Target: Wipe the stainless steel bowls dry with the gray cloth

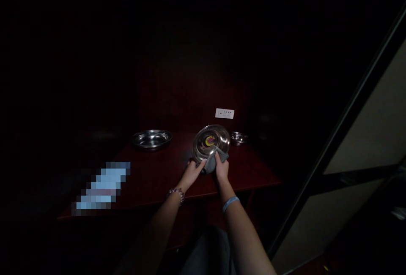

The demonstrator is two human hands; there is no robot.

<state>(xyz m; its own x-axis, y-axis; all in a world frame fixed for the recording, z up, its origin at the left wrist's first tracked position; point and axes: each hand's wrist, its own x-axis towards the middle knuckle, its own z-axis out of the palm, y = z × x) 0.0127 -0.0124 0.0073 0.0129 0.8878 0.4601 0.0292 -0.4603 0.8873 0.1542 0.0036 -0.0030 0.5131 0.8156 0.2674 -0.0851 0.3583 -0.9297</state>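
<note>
A round, shiny metal plate with a yellow and red sticker is held tilted above the front part of the table. My left hand grips its lower left rim, the thumb lying on the face. At the lower right rim, my right hand presses a grey cloth against the plate, thumb on top. The fingers behind the plate are hidden. To the left, stacked or thick-rimmed metal dishes rest on the table. Small metal bowls stand just right of the held plate.
The dark red table has its front edge near my forearms. A blurred, pixelated bright patch lies at its left. A white socket panel is on the back wall. Pale framed panels stand at the right. The surroundings are very dark.
</note>
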